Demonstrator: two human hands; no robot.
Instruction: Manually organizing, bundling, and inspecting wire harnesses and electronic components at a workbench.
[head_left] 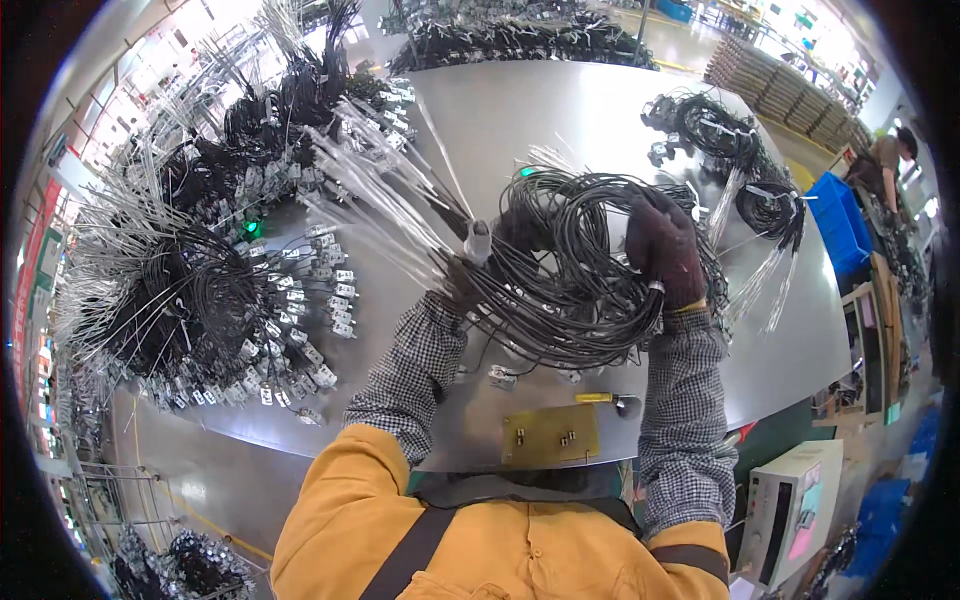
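A large coiled bundle of thin black cables [560,335] is held up between my hands over the metal table. Dark gloves cover both hands. My left hand [465,280] is closed round the bundle's left side, partly hidden by the cables. Just above it is a pale grey wrap or tip [478,242] that I cannot make out clearly. Long silvery cable ends [385,190] fan out to the upper left, some blurred. My right hand [665,245] grips the right side of the coil, fingers curled over the loops. Small metal connectors [503,377] show beneath the bundle.
Heaps of similar cables [190,300] with metal connectors cover the table's left side. Two tied coils [720,135] lie at the far right. Near the front edge sit a yellowish plate [550,436] and a yellow-handled tool [605,399]. A blue bin [838,222] stands beyond the right edge.
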